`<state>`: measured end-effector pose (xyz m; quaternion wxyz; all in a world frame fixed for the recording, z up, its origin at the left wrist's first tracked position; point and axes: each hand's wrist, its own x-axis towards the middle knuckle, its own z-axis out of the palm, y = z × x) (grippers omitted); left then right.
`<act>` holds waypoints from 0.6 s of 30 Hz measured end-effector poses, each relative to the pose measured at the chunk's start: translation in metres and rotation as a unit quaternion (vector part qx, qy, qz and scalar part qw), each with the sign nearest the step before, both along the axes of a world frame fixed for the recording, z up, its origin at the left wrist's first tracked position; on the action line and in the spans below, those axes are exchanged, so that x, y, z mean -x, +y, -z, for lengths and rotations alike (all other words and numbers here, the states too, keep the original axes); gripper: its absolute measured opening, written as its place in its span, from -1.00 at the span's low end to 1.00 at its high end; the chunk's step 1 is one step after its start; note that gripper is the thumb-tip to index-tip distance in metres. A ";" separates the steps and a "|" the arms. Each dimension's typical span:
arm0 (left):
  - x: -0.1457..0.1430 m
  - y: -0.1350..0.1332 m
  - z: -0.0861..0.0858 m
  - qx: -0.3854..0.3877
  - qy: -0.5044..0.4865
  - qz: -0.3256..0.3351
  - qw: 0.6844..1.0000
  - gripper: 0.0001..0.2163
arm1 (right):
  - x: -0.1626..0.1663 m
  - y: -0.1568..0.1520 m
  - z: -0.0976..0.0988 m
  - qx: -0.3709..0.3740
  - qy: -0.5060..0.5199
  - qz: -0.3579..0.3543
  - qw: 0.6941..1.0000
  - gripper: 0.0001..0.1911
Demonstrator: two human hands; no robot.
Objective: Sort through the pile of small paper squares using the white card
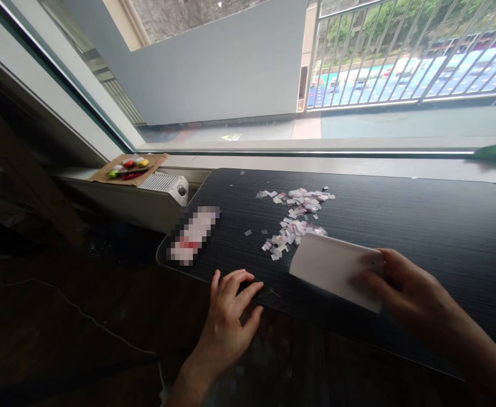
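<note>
Between the thumb and fingers of my right hand (400, 277) is one end of a pale sheet of paper (336, 268). Its far end hangs over or touches the near side of a pile of small paper scraps (296, 229); I cannot tell which. The scraps are whitish and pinkish and lie in two loose heaps on the black table (400, 215). My left hand (233, 308) rests at the table's near edge with its fingers spread and nothing in it. Left of the scraps lies a blurred-out pale item with a red patch (195, 234).
A cardboard piece (159, 161) with red, yellow and green items sits on the sill at the left, beside a white radiator (167, 186). A large window (218, 73) runs behind the table. A thin white cable (82, 311) trails over the dark floor.
</note>
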<state>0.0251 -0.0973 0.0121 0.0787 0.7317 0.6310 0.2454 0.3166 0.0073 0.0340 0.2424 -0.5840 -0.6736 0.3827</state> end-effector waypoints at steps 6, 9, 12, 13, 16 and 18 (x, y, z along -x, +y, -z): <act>-0.002 0.001 -0.001 -0.006 -0.006 0.002 1.000 -0.65 | 0.010 0.005 0.018 -0.009 0.010 -0.039 0.999 -0.75; -0.001 0.001 0.000 -0.003 -0.008 0.004 1.000 -0.64 | 0.012 0.001 0.018 0.000 0.017 -0.057 0.998 -0.76; -0.001 0.001 0.000 -0.002 -0.008 0.004 1.000 -0.64 | 0.014 0.000 0.013 0.023 0.038 -0.064 0.997 -0.75; -0.001 0.001 0.000 -0.002 -0.008 0.004 1.000 -0.64 | 0.015 -0.001 0.011 0.029 0.042 -0.063 0.997 -0.75; -0.002 0.001 0.000 -0.004 -0.005 0.004 1.000 -0.64 | 0.018 -0.006 0.007 0.035 0.038 -0.071 0.996 -0.76; -0.002 0.001 0.000 -0.005 -0.004 0.003 1.000 -0.64 | 0.019 -0.013 0.005 0.027 0.037 -0.067 0.997 -0.77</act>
